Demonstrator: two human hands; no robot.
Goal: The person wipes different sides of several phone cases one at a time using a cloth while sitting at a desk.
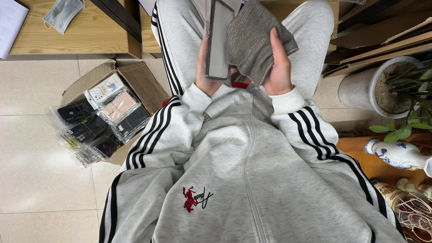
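- A cardboard box (143, 80) sat open on the tiled floor (40, 171), to the person's left, its flaps spread.
- Flat clear packets (102, 118) filled it and spilled over its near edge: mostly black ones, one pale pink, and one white with small coloured patches at the top of the pile.
- Small yellow-and-white label strips showed at the ends of the lowest packets; their print was too small to make out.
- A grey face mask (62, 13) lay on a wooden surface (90, 38) beyond the box, beside a white sheet at the frame's edge.
- To the right stood a white plant pot (360, 90), a blue-and-white ceramic vase (396, 154) on its side and brown cardboard sheets (382, 31) leaning behind.
- The left hand (208, 76) gripped a phone case (219, 39) upright above the lap, fingers wrapped behind its lower part; the case looked to be a long clear rectangle with a dark rim and a pale face.
- The right hand (278, 67) was closed on a grey cloth (254, 40), thumb laid over the fabric, the cloth bunched just beside the case's right edge and possibly touching it.
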